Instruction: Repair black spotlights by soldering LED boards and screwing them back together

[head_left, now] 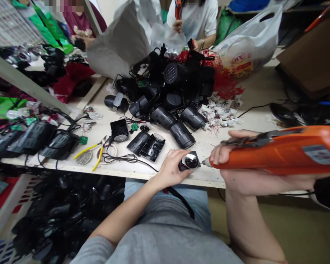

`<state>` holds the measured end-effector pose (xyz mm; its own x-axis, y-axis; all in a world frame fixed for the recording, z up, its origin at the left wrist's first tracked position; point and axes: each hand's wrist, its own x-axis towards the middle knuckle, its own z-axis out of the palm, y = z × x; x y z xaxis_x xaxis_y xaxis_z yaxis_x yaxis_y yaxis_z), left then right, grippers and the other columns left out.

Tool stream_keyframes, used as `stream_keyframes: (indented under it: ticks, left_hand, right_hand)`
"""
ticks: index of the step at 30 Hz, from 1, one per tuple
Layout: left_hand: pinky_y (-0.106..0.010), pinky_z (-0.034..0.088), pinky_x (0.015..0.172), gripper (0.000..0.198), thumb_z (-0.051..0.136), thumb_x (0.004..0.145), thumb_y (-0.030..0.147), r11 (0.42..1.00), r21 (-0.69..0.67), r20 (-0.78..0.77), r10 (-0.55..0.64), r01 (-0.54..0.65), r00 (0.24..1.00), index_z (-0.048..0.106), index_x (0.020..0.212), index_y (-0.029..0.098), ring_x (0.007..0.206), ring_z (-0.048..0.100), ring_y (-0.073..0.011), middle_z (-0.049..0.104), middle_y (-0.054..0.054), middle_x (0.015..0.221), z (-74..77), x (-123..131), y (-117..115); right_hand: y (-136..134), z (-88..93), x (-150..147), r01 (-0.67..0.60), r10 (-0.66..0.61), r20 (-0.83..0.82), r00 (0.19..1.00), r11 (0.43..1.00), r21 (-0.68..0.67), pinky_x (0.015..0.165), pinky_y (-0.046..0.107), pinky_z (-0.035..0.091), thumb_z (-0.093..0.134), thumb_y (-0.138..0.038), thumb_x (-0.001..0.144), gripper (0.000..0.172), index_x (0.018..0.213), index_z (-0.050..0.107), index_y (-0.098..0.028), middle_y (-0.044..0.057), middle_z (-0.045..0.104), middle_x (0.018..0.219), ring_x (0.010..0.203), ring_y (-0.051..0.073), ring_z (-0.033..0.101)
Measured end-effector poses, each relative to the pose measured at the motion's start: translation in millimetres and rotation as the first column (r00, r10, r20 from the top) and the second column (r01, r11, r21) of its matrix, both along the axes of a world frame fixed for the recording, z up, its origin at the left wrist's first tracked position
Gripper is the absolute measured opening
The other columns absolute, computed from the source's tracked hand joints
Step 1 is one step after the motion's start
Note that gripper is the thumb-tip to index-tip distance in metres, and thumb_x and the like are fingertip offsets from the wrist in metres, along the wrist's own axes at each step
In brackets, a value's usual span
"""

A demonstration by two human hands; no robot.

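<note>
My left hand (173,165) grips a small black lamp part with a shiny round reflector (190,160) at the table's front edge. In my right hand (236,176) is an orange electric screwdriver (280,150), lying sideways with its bit pointing left at the lamp part. The tip is at or very near the part's right side; I cannot tell if it touches. Left of my left hand lie an opened black housing (153,147) and a black cable (123,157). Yellow-handled pliers (89,150) rest further left, by a small dish of screws (84,157).
Black lamp housings (178,121) are heaped mid-table, beside small white connectors (222,112) with red wires. Plastic bags (244,47) stand behind. Two people (194,22) sit across the table. A crate (13,205) of black parts stands below left; a cardboard box (310,55) is at right.
</note>
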<state>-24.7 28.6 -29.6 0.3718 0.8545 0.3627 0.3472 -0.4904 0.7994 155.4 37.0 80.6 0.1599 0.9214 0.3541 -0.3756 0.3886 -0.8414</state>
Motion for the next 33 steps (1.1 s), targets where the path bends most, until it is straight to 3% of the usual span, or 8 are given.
stream_keyframes:
  ticks: [3,5,9,13,20,25,33]
  left_hand:
    - [-0.048,0.049,0.103,0.06,0.079,0.08,0.029,1.0,-0.021,-0.041,0.013,-0.014,0.999,0.057,0.136,0.024,0.117,0.062,-0.029,0.067,-0.011,0.131,0.0,4,2]
    - [-0.048,0.049,0.101,0.06,0.082,0.078,0.031,0.998,-0.052,-0.071,0.034,-0.038,0.997,0.059,0.134,0.024,0.116,0.063,-0.0293,0.068,-0.01,0.129,0.4,8,3]
    - [-0.046,0.048,0.098,0.059,0.086,0.076,0.033,0.992,-0.098,-0.114,0.064,-0.076,0.991,0.063,0.129,0.024,0.11,0.063,-0.0283,0.07,-0.008,0.123,0.0,12,5]
    - [-0.044,0.048,0.095,0.052,0.087,0.074,0.032,0.991,-0.109,-0.106,0.062,-0.073,0.992,0.066,0.121,0.023,0.106,0.062,-0.0272,0.07,-0.007,0.116,-0.8,13,7]
    - [-0.042,0.049,0.09,0.05,0.09,0.071,0.033,0.99,-0.111,-0.094,0.076,-0.086,0.993,0.067,0.115,0.022,0.101,0.062,-0.0262,0.07,-0.006,0.11,-1.8,14,9]
    - [-0.041,0.049,0.089,0.052,0.091,0.07,0.035,0.989,-0.121,-0.105,0.068,-0.081,0.992,0.068,0.115,0.022,0.1,0.06,-0.0261,0.068,-0.006,0.11,-2.9,14,10]
    - [-0.037,0.049,0.085,0.049,0.093,0.068,0.034,0.99,-0.121,-0.081,0.062,-0.072,0.995,0.071,0.109,0.022,0.097,0.06,-0.0236,0.066,-0.005,0.103,-4.6,15,14]
  right_hand:
    - [5,-10.4,-8,-0.056,0.055,0.014,0.998,0.998,0.043,0.036,0.036,0.046,0.048,-0.098,0.068,0.09,0.097,0.077,-0.018,0.006,0.063,0.06,0.041,0.021,0.058]
    - [8,-15.1,-10,-0.108,0.107,0.035,0.994,0.992,0.059,0.039,0.037,0.048,0.043,-0.1,0.069,0.093,0.099,0.077,-0.018,0.005,0.062,0.059,0.042,0.021,0.058]
    - [11,-12.1,-12,-0.121,0.117,0.063,0.991,0.99,0.077,0.041,0.039,0.05,0.048,-0.101,0.064,0.094,0.1,0.078,-0.018,0.003,0.059,0.054,0.041,0.021,0.056]
    - [10,-5.6,-15,-0.085,0.083,0.065,0.994,0.996,0.032,0.04,0.037,0.049,0.049,-0.098,0.068,0.091,0.095,0.078,-0.016,0.004,0.059,0.055,0.042,0.021,0.057]
    - [9,-21.9,-17,-0.059,0.056,0.09,0.994,0.998,0.036,0.044,0.039,0.051,0.039,-0.099,0.071,0.097,0.107,0.074,-0.016,0.005,0.06,0.059,0.043,0.021,0.056]
    - [6,-24.5,-18,-0.031,0.03,0.047,0.998,0.999,0.025,0.053,0.044,0.057,0.046,-0.093,0.073,0.087,0.105,0.074,-0.017,0.004,0.06,0.062,0.049,0.023,0.06]
    - [7,-28.8,-11,-0.165,0.161,0.04,0.986,0.981,0.106,0.06,0.048,0.06,0.054,-0.091,0.072,0.087,0.115,0.073,-0.018,0.004,0.064,0.066,0.053,0.025,0.064]
